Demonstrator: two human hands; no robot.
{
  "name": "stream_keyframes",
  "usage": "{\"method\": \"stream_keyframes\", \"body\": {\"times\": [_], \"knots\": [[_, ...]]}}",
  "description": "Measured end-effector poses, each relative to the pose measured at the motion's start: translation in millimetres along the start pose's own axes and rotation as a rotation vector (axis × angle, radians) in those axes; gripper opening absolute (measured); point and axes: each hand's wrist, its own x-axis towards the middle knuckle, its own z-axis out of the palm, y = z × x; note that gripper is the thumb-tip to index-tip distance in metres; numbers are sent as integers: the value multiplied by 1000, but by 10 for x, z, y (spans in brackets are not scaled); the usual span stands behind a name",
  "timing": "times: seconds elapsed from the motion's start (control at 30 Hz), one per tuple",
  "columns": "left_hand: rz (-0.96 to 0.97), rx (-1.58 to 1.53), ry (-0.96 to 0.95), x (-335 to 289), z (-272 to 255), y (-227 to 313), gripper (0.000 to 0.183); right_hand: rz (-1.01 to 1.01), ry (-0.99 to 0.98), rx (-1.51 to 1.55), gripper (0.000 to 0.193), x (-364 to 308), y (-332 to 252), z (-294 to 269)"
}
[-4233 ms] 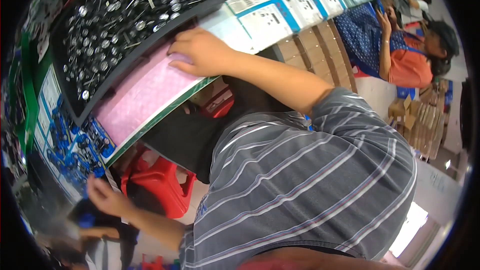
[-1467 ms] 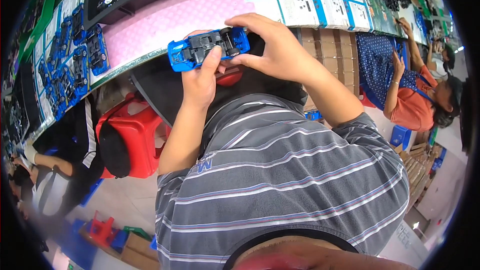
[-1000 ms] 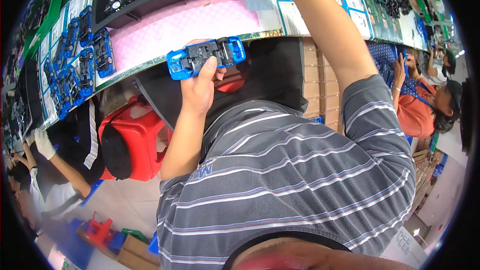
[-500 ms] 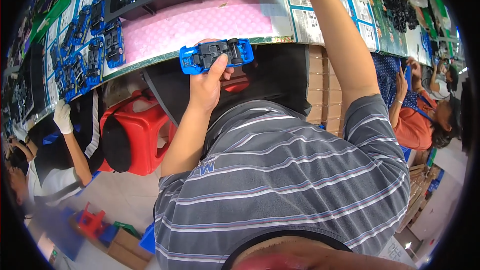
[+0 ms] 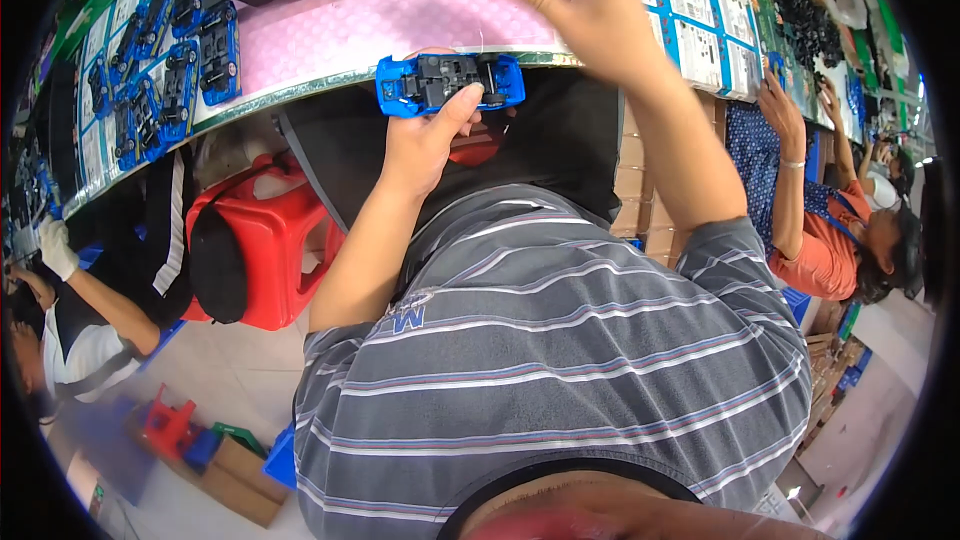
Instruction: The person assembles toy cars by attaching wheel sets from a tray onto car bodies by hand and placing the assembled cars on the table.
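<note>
Left hand (image 5: 420, 150) holds car (image 5: 440, 78) crosswise, underside-up.

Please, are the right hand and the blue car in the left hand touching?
Apart. The head view shows the pink mat plainly between the right hand and the car.

blue lettering (image 5: 403, 321) marks the striped shirt (image 5: 570, 365); print on the white sheets (image 5: 697, 54) is too small to read

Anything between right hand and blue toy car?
Nothing clearly blocks the right hand: the pink sheet shows behind the gap to the blue toy car. A thin streak there is too blurred to identify.
</note>
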Motion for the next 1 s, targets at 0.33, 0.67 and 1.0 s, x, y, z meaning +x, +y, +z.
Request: {"method": "stream_keyframes", "body": {"times": [0.33,0.67,1.0], "knots": [[76,-29,100,-65,7,-57,35,-239,-205,-309,38,-229,-322,625],[97,18,21,-119,-168,-38,52,-224,-243,-261,52,-170,-254,803],[64,51,95,-135,-267,-12,67,-188,-265,-243,51,-72,-210,936]]}}
